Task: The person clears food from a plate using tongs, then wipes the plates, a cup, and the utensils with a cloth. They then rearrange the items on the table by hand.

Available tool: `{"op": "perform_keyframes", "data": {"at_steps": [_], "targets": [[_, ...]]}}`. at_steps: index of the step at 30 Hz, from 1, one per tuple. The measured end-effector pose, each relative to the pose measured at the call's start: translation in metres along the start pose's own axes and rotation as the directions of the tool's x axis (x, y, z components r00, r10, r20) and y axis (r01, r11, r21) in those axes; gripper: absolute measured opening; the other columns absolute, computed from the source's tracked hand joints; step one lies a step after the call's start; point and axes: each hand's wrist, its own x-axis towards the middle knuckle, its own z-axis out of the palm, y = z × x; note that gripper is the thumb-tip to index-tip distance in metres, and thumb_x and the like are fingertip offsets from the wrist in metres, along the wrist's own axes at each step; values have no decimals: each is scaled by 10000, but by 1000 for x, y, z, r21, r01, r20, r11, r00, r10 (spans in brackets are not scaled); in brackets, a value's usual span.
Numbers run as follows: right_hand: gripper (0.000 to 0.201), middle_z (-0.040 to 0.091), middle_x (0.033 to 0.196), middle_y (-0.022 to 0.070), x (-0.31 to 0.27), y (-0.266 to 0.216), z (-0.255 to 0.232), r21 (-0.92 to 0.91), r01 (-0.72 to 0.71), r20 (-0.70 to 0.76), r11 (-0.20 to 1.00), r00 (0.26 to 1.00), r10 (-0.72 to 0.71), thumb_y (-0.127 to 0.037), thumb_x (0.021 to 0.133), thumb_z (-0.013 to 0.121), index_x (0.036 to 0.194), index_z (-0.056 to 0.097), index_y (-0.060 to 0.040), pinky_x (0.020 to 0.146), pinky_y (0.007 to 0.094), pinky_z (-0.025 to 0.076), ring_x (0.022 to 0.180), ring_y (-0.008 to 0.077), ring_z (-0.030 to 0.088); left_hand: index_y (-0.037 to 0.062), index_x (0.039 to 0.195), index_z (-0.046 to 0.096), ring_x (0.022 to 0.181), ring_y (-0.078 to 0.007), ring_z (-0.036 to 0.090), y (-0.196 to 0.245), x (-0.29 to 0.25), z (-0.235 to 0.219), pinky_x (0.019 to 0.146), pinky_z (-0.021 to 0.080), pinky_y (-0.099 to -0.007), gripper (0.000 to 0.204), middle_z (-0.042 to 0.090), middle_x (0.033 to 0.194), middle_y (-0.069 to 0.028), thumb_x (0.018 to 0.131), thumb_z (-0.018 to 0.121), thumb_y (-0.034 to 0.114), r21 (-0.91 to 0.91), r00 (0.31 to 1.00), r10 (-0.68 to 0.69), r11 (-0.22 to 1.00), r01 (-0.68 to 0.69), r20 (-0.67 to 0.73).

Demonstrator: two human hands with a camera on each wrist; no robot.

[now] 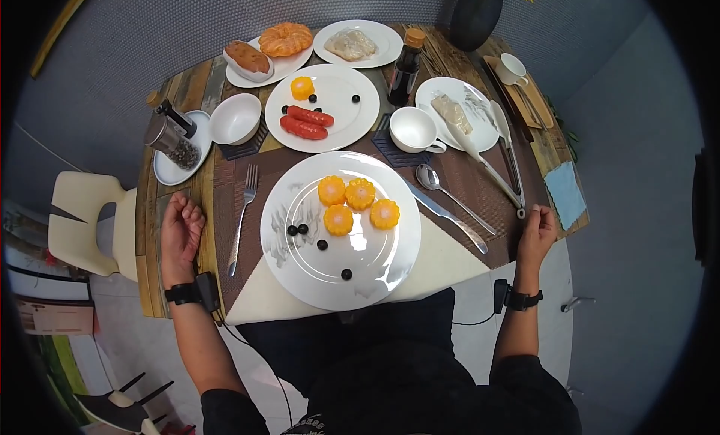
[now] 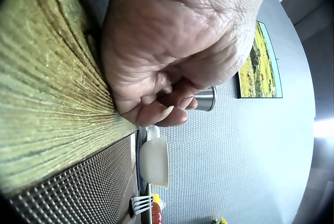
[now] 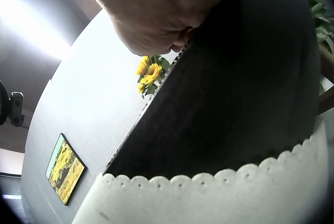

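Observation:
My left hand (image 1: 182, 232) rests on the wooden table left of the fork (image 1: 244, 217), its fingers loosely curled and holding nothing. In the left wrist view that hand (image 2: 172, 52) lies on the wood, with a white bowl (image 2: 155, 160) beyond. At the table's right edge, my right hand (image 1: 537, 236) rests with loosely bent fingers, just right of the tongs (image 1: 510, 181). The right wrist view shows the hand (image 3: 156, 15) at the table edge, its fingertips mostly hidden. Between the hands, a large plate (image 1: 300, 281) carries yellow corn pieces (image 1: 338, 220) and black round pieces (image 1: 322, 245).
A knife (image 1: 450, 217) and spoon (image 1: 457, 200) lie right of the large plate. Behind stand a plate with red sausages (image 1: 304, 127), a cup (image 1: 412, 127), a dark bottle (image 1: 405, 71), a bowl (image 1: 235, 118) and a pepper grinder (image 1: 169, 141). A blue cloth (image 1: 564, 193) lies far right.

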Motion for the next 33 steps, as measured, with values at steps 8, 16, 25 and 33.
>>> {"op": "perform_keyframes", "data": {"at_steps": [8, 16, 25, 33], "targets": [[187, 562, 807, -38, 0, 2, -1, -5, -19, -11, 1000, 1000, 19, -154, 1028, 612, 892, 592, -26, 667, 209, 377, 738, 34, 474, 107, 942, 487, 652, -101, 455, -1, 1, -2, 589, 414, -236, 94, 422, 725, 22, 1034, 468, 119, 17, 1000, 5, 1000, -5, 3], [182, 567, 809, -36, 0, 0, 0, -20, -20, -7, 1000, 1000, 20, -150, 1024, 614, 892, 594, -26, 665, 208, 375, 736, 34, 475, 105, 945, 487, 649, -100, 453, 0, 1, -2, 587, 416, -235, 103, 421, 721, 21, 1043, 465, 129, 2, 1000, -5, 1000, 5, -3], [178, 577, 820, -32, 0, 0, -1, -12, -14, -1, 1000, 1000, 14, -154, 1024, 618, 906, 599, -22, 667, 202, 376, 742, 32, 483, 97, 950, 489, 644, -101, 445, -1, 2, -4, 575, 406, -233, 101, 420, 719, 16, 1044, 467, 129, -7, 1000, -2, 1000, 2, -15], [179, 578, 805, -33, 0, 1, -1, -17, -18, -9, 1000, 1000, 18, -150, 1023, 613, 900, 606, -20, 660, 204, 383, 728, 33, 488, 96, 953, 490, 646, -101, 446, -2, 2, -6, 576, 407, -232, 95, 422, 723, 14, 1042, 464, 121, -15, 1000, 1, 1000, -1, -17]]}}
